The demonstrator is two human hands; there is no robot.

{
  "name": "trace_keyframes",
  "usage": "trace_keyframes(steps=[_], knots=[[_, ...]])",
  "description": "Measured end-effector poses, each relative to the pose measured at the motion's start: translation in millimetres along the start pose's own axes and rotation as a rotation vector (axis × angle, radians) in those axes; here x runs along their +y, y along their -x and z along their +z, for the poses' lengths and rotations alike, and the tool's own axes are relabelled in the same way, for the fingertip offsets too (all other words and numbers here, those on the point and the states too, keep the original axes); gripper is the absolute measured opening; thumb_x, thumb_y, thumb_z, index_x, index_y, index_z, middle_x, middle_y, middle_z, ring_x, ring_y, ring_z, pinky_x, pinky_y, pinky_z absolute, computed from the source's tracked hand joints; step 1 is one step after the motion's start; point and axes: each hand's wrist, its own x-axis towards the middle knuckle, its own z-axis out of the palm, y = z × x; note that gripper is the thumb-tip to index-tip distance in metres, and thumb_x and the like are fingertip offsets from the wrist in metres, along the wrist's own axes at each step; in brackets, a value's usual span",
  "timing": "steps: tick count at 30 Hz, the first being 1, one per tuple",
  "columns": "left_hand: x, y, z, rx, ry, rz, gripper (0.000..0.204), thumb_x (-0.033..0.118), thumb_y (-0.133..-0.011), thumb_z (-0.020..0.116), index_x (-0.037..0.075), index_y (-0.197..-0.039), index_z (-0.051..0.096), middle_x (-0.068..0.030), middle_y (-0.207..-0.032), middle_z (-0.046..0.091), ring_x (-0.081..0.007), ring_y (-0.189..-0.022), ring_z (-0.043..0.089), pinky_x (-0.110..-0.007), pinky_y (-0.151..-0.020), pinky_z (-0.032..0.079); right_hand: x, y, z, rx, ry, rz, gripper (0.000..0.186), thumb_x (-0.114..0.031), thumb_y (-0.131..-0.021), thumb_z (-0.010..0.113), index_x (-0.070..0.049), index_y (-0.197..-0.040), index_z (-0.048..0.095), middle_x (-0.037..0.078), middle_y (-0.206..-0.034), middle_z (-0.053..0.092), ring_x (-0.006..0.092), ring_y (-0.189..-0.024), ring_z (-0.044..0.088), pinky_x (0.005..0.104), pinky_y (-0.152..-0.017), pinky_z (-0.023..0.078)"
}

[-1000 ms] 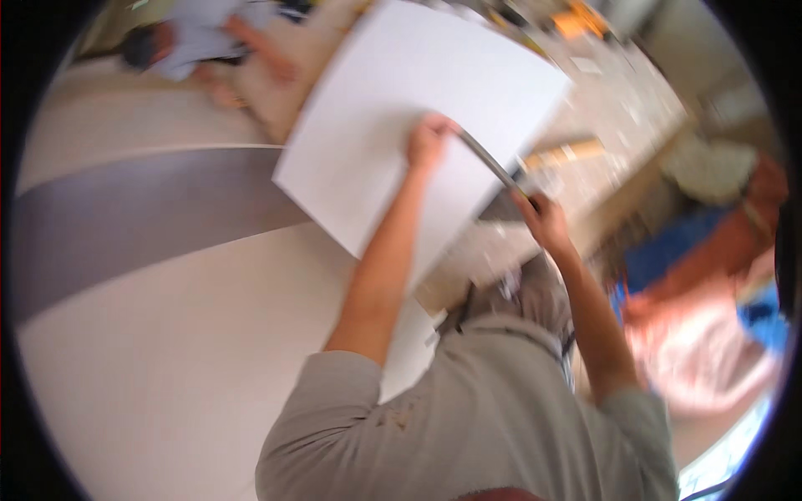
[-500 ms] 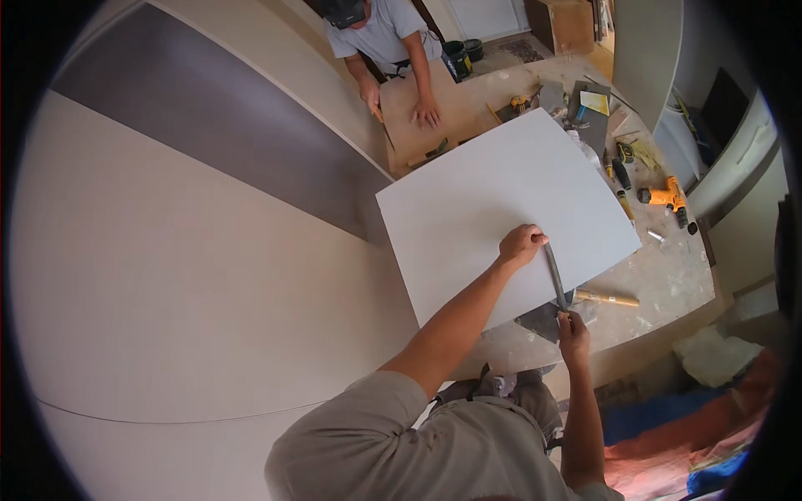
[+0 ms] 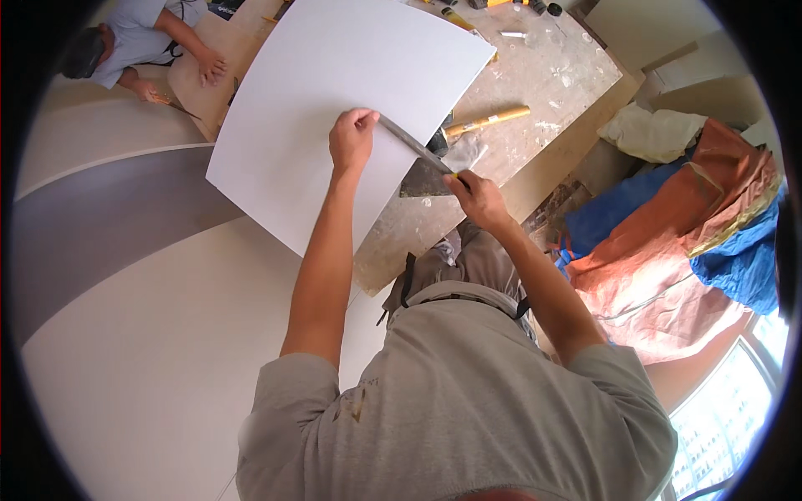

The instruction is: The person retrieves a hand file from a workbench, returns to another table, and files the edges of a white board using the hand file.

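Note:
A large white panel [image 3: 288, 96] lies flat on the worktable, its near right edge sticking out toward me. Above that edge, a long flat grey file [image 3: 414, 145] slants between my two hands. My left hand [image 3: 351, 140], over the panel, is closed in a pinch at the file's far end. Around the handle end, just off the panel's edge, my right hand [image 3: 481, 197] is wrapped. Below the file, part of a dark flat piece [image 3: 424, 179] shows on the table.
A yellowish rod [image 3: 489, 121] and a clear plastic scrap lie on the stained worktable [image 3: 551, 75]. Tools line its far side. At the far left a co-worker [image 3: 154, 37] holds an orange-handled tool. Orange and blue sheeting [image 3: 660, 217] is heaped to the right.
My view has swung to the right, so the panel and co-worker appear farther left. Both hands keep hold of the file, which now slants more across the panel's edge in view.

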Motion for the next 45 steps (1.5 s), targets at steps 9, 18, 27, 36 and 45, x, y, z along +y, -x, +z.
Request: trace_keyframes(steps=[9,18,27,36,45], knots=[[29.6,108.4,22.7,0.049,-0.076,0.030,0.007,0.018,-0.095,0.081,0.013,-0.099,0.082,-0.0041,-0.098,0.076,-0.0244,-0.081,0.072,-0.039,-0.074,0.057,38.0,74.3,-38.5,-0.104,0.064,-0.009,0.041,-0.046,-0.108,0.069,-0.005,-0.109,0.075,0.026,-0.083,0.072,0.0482,-0.080,0.072,0.0524,-0.071,0.056],[9.2,6.4,2.0,0.150,-0.053,0.005,0.025,0.027,-0.097,0.085,0.005,-0.109,0.084,-0.0090,-0.097,0.079,-0.0204,-0.082,0.071,-0.036,-0.078,0.058,6.8,-29.2,-16.7,-0.047,0.007,-0.124,0.045,-0.047,-0.108,0.069,-0.003,-0.101,0.075,0.025,-0.077,0.070,0.0469,-0.077,0.072,0.0531,-0.068,0.054],[13.6,18.8,5.9,0.128,-0.018,-0.048,0.028,0.030,-0.099,0.084,0.004,-0.111,0.084,-0.0082,-0.096,0.080,-0.0182,-0.083,0.071,-0.035,-0.081,0.058,10.1,-16.7,-32.7,-0.017,-0.012,-0.160,0.044,-0.044,-0.107,0.072,-0.001,-0.098,0.076,0.023,-0.073,0.068,0.0448,-0.067,0.069,0.0502,-0.062,0.053],[22.0,62.2,22.1,0.120,-0.070,0.047,0.017,0.026,-0.099,0.081,0.010,-0.104,0.081,-0.0075,-0.096,0.075,-0.0248,-0.079,0.070,-0.041,-0.075,0.057,31.7,16.8,-41.5,-0.079,-0.006,-0.073,0.042,-0.045,-0.106,0.072,-0.003,-0.100,0.076,0.022,-0.076,0.071,0.0448,-0.071,0.071,0.0507,-0.065,0.055],[36.0,-42.3,4.5,0.139,-0.090,-0.067,0.018,0.024,-0.097,0.083,0.007,-0.102,0.082,-0.0090,-0.094,0.078,-0.0237,-0.083,0.072,-0.039,-0.080,0.058,0.3,-70.6,-33.5,0.007,-0.020,-0.192,0.044,-0.045,-0.108,0.071,-0.002,-0.105,0.075,0.025,-0.074,0.067,0.0445,-0.069,0.068,0.0507,-0.064,0.051]])
